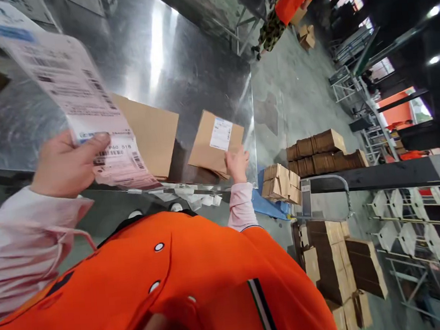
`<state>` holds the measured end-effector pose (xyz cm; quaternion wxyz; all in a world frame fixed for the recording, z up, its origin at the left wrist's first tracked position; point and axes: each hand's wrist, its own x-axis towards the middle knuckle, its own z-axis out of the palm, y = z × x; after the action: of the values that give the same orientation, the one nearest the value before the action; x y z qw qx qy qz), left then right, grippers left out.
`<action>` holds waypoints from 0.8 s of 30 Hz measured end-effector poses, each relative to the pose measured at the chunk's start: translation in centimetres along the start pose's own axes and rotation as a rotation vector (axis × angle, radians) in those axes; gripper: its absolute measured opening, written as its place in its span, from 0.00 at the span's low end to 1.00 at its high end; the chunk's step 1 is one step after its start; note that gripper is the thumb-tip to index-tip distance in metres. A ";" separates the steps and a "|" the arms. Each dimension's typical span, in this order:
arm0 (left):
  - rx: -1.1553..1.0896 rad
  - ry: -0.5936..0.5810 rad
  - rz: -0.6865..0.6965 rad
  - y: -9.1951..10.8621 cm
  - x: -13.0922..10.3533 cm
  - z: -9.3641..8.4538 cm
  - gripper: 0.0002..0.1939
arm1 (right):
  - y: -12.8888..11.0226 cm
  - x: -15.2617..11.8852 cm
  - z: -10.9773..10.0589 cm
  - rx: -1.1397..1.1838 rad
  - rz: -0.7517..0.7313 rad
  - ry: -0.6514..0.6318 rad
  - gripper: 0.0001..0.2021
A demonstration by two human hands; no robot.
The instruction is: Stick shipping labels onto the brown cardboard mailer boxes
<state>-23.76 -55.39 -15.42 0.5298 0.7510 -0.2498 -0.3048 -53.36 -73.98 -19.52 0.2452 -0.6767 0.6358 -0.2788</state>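
A long strip of printed shipping labels [83,94] is pinched between the thumb and fingers of my left hand [69,160], its far end raised toward the upper left. Behind the strip, flat brown cardboard [153,134] lies on the metal table [198,71], partly hidden. To its right, a flattened cardboard box [205,141] carries a white shipping label [221,133] and rests on more cardboard layers. My right hand [237,165] is closed at that box's right edge, just below the label, with some fingertips hidden.
White paper scraps [192,194] hang along the table's near edge. Right of the table, cardboard bundles [280,183] sit on a blue cart [270,205]. More stacked cardboard [330,263] stands on the floor beyond. Another person in camouflage trousers [272,32] is at the far side.
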 end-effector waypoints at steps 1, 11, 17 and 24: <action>0.016 0.003 -0.002 -0.4 -0.7 0.3 0.33 | -0.6 -0.5 0.3 -0.013 -0.013 -0.057 0.35; -0.238 -0.107 -0.026 -1.5 -3.9 1.4 0.31 | -9.3 -10.6 8.6 0.540 -0.216 -0.791 0.17; -0.215 -0.007 -0.134 -2.5 -3.8 2.2 0.21 | -12.0 -8.0 6.6 0.467 -0.373 -0.673 0.10; -0.272 -0.265 -0.271 -3.6 -2.0 2.8 0.25 | -13.6 -3.3 9.6 0.131 -0.457 -0.536 0.09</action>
<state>-26.95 -54.62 -19.15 0.5430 0.6529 -0.1705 -0.4999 -37.01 -69.97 -17.37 0.3775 -0.8333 0.3619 -0.1792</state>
